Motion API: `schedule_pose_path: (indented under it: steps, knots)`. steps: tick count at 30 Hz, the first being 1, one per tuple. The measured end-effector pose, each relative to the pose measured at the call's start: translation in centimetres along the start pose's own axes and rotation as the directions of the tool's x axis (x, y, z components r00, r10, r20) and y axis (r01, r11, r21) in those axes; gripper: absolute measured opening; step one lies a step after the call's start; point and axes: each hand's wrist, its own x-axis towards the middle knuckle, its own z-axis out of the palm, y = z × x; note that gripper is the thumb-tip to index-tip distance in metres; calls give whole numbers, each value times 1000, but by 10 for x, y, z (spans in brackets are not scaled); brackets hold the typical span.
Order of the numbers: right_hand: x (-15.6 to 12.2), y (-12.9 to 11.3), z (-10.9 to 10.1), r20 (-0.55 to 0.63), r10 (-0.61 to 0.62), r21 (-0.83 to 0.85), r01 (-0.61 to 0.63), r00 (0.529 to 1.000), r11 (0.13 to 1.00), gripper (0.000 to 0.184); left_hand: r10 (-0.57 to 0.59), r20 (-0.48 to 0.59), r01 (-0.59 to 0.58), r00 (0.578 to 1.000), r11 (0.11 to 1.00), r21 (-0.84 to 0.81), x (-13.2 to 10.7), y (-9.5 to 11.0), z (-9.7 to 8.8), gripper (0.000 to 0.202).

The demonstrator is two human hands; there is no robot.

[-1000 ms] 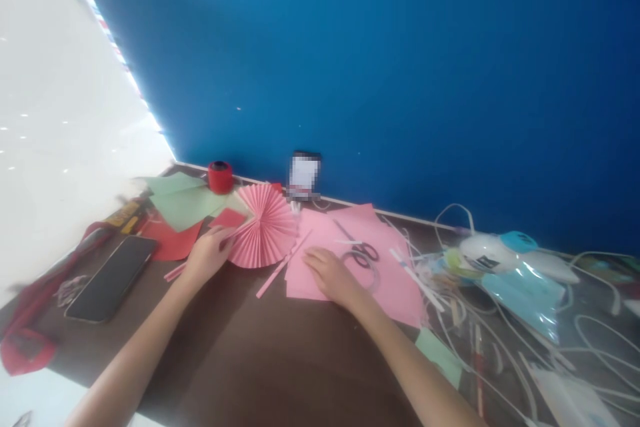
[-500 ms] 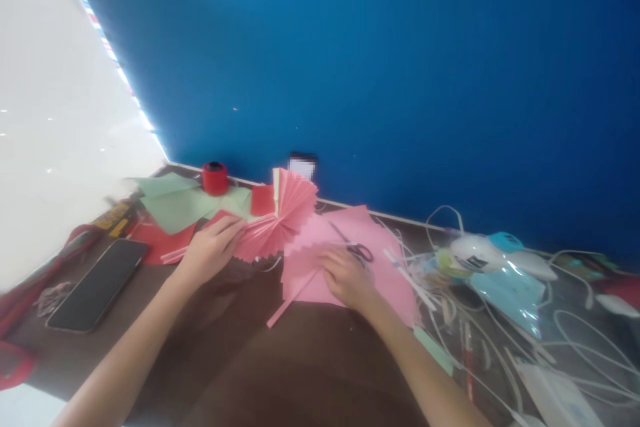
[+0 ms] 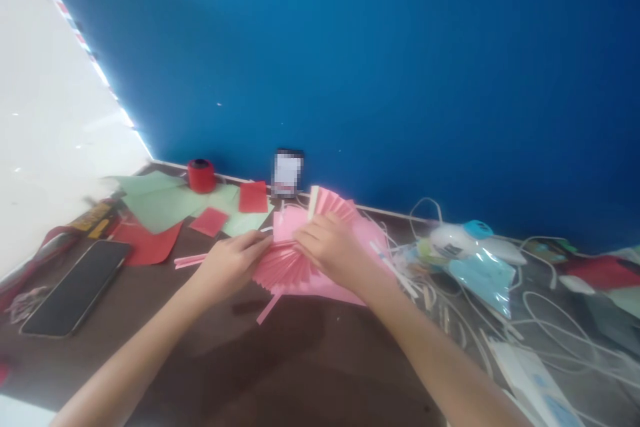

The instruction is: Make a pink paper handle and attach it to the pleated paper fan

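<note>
A pleated pink paper fan [image 3: 287,268] is held in the air by both hands, its folds spread out in a partial round. My left hand [image 3: 235,259] is closed on its left side, where pink strips [image 3: 190,261] stick out past the wrist. My right hand [image 3: 327,243] is closed over the fan's middle, fingers bent over the pleats. A pale stick-like edge [image 3: 313,202] rises at the fan's top. Beneath lie a pink paper sheet [image 3: 345,293] and a narrow pink strip [image 3: 269,309]. The fingertips are partly hidden.
A phone [image 3: 77,287] lies at left, near red paper [image 3: 147,240], green paper [image 3: 155,203] and a red tape roll [image 3: 201,175]. Tangled white cables [image 3: 555,327] and a blue plastic packet [image 3: 483,277] crowd the right. A blue wall [image 3: 350,80] stands behind the table.
My right hand has moved from the pink sheet up onto the fan. The fan has shifted right over the sheet, and the scissors are now out of sight. The view has turned slightly right.
</note>
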Motion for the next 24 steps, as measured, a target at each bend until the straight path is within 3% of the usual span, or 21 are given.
schedule_pose_path:
  steps: [6, 12, 19, 24]
  knots:
    - [1, -5, 10, -6, -102, -161, 100, 995, 982, 17, 58, -20, -56, 998, 993, 102, -5, -1, 1, 36]
    - [2, -13, 18, 33, -161, -287, 164, 986, 944, 23, 83, 73, -94, 994, 981, 171, -4, 2, -4, 37]
    - [3, -19, 19, 122, -160, -241, 185, 980, 953, 16, 50, 158, -72, 986, 988, 134, -9, -3, 6, 31]
    - [10, -18, 28, 164, -202, -181, 231, 966, 956, 18, 41, 309, -86, 950, 987, 133, -18, -7, 15, 20]
